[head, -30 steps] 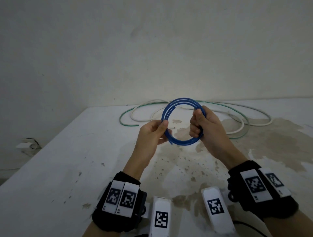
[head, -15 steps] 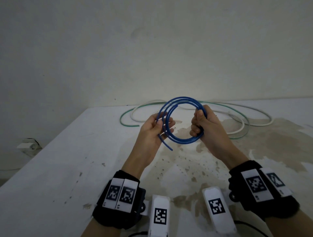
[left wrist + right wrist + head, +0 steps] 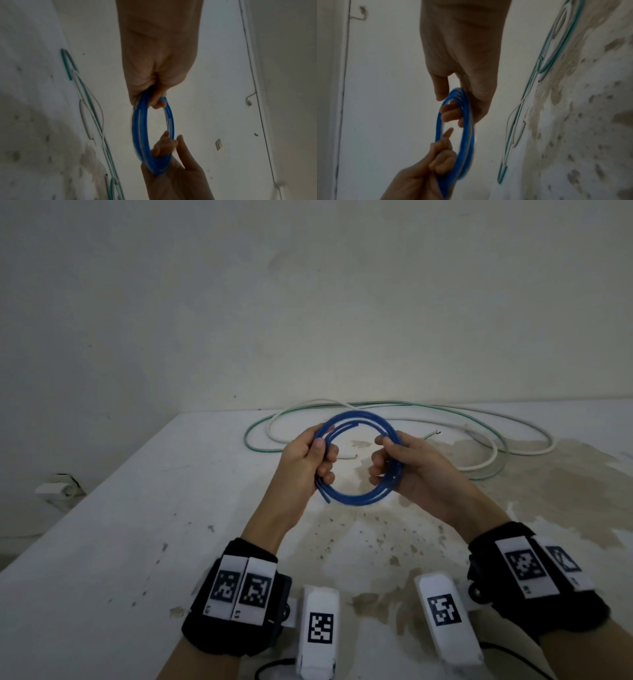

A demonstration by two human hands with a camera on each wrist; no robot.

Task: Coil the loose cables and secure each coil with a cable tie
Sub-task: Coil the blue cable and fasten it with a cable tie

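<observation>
Loose end now tucked, both hands [image 3: 363, 467] gripping blue coil [image 3: 356, 498], blurred

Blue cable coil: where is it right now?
In the head view the blue cable coil is held up above the table, centre frame, the left hand gripping its left side and the right hand its right, in front of the loose white and green cables.

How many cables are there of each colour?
Blue cable, coiled in both hands: 1
White cable, loose on the table: 1
Green cable, loose on the table: 1
Total: 3
</observation>
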